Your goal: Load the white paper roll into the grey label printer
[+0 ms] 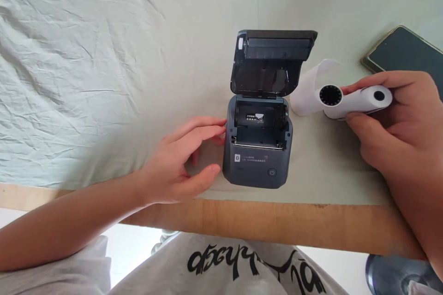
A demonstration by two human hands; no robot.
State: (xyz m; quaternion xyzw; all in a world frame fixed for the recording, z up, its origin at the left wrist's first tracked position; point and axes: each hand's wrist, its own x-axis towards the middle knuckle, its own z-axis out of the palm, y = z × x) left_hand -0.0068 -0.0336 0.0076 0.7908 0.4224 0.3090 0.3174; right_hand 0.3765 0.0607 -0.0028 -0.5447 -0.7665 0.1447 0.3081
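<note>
A dark blue label printer stands before me with its lid raised. Inside its paper bay I see a small sticker and no roll. My left hand lies beside the printer, fingers stretched out and apart, the fingertips at its left side. On the other side, my right hand pinches a slim white paper roll between thumb and fingers. Touching or just beside that roll's left end is another white roll with a wide dark core and a loose curl of paper.
A phone rests on the cloth behind my right hand. Pale wrinkled cloth covers the table. The wooden front edge runs close below the printer. A dark rounded object is below the edge at lower right.
</note>
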